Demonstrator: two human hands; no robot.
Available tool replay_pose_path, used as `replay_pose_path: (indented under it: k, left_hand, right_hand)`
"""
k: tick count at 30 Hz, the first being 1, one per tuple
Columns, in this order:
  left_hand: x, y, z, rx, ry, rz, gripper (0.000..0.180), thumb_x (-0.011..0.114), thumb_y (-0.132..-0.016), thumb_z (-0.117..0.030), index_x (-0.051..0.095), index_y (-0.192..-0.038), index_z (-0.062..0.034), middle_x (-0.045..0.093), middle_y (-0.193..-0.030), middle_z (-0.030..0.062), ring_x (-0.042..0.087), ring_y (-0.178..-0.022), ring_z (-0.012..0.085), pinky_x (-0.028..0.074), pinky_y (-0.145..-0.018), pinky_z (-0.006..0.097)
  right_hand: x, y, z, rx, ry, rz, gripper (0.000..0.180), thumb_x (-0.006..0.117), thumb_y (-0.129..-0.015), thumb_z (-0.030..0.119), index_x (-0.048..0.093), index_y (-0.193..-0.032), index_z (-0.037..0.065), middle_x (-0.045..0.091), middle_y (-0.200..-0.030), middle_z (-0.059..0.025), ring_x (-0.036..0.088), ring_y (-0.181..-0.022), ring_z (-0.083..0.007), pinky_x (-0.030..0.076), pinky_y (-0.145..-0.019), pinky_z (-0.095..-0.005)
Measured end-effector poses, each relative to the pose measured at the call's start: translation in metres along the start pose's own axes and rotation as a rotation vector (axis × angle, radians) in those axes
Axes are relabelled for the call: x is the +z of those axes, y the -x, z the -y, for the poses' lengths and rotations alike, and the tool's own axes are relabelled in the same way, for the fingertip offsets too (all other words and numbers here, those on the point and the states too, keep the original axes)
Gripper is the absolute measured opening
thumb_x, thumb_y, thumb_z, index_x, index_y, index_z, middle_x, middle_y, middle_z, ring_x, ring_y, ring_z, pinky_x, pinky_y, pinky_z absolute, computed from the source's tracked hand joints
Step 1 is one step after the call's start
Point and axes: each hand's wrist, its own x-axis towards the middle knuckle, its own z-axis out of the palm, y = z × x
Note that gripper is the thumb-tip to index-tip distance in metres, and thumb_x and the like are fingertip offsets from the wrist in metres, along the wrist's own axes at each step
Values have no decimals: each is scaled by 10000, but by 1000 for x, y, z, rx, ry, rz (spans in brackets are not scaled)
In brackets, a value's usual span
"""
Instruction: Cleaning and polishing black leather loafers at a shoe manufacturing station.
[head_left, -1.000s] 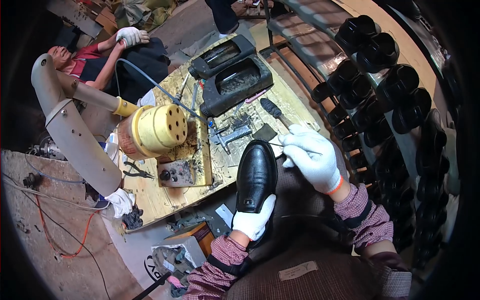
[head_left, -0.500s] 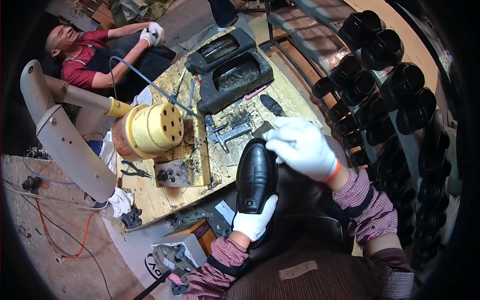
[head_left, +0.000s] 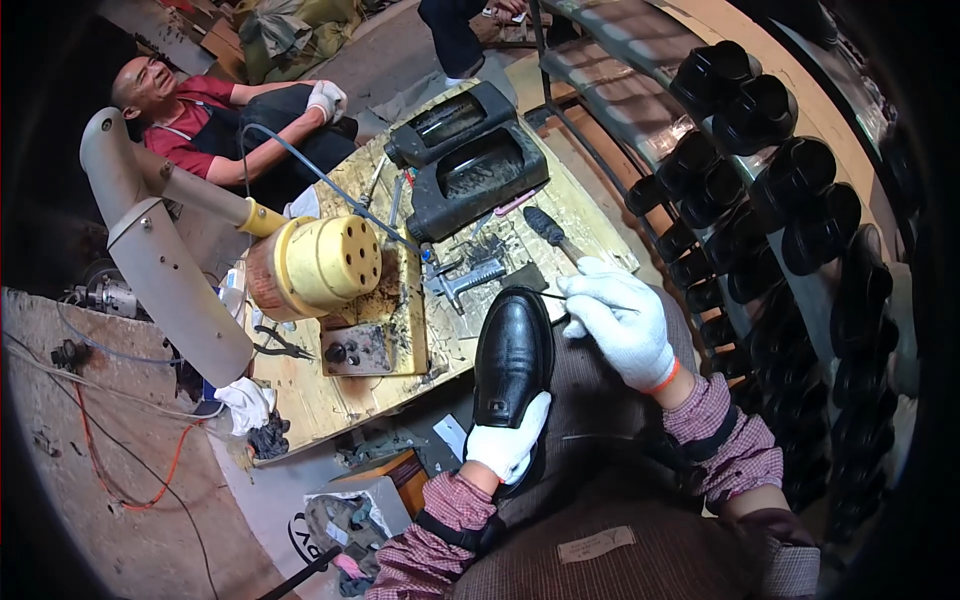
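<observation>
A black leather shoe rests over my lap with its toe pointing away from me. My left hand, in a white glove, grips it at the heel end; most of its fingers are hidden by the shoe. Beside the toe, my gloved right hand is closed in a pinch on a thin dark strand. That strand runs to the toe edge; whether it is fixed there I cannot tell. Just beyond the right hand lies a tool with a black ribbed end.
A wooden bench ahead carries black cut-open jugs, a metal caliper-like tool, pliers and a yellow machine. Racked black shoes stand at right. Another person sits at far left with gloved hands together.
My right hand has shifted slightly down and right, away from the shoe's toe, and the dark strand now shows between them. My left hand keeps its grip on the shoe.
</observation>
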Motion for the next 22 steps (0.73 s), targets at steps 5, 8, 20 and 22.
replay_pose_path:
  k: [5, 8, 20, 22]
  left_hand:
    - [0, -3, 0, 113, -47, -1, 607, 747, -909, -415, 600, -1365, -42, 664, -1303, 214, 654, -1187, 354, 501, -1015, 413]
    - [-1, -3, -5, 107, -41, 26, 592, 744, -910, -397, 602, -1359, -38, 665, -1279, 217, 646, -1175, 375, 495, -1010, 431]
    - [-1, -2, -1, -23, -7, 66, 626, 708, -933, -427, 555, -1423, -69, 594, -1394, 228, 566, -1297, 385, 450, -1079, 439]
    - [-5, -2, -8, -48, -44, 69, 662, 693, -938, -473, 540, -1444, -76, 553, -1459, 227, 528, -1359, 358, 422, -1116, 424]
  right_hand:
    - [-7, -30, 19, 104, 21, 214, 195, 651, -980, 82, 728, -1117, -34, 740, -966, -83, 706, -693, -124, 552, -721, -267]
    - [-7, -50, 9, 60, 180, 291, 185, 734, -865, 107, 727, -1010, -8, 695, -884, -91, 695, -725, -194, 561, -717, -329]
    - [15, -9, -16, -55, 59, -63, 168, 656, -951, -7, 726, -1090, -71, 694, -1173, -177, 748, -892, -206, 622, -711, -285]
    - [3, -9, -21, -92, 123, -61, 190, 643, -970, 4, 745, -1127, -30, 685, -1248, -173, 751, -951, -234, 610, -838, -320]
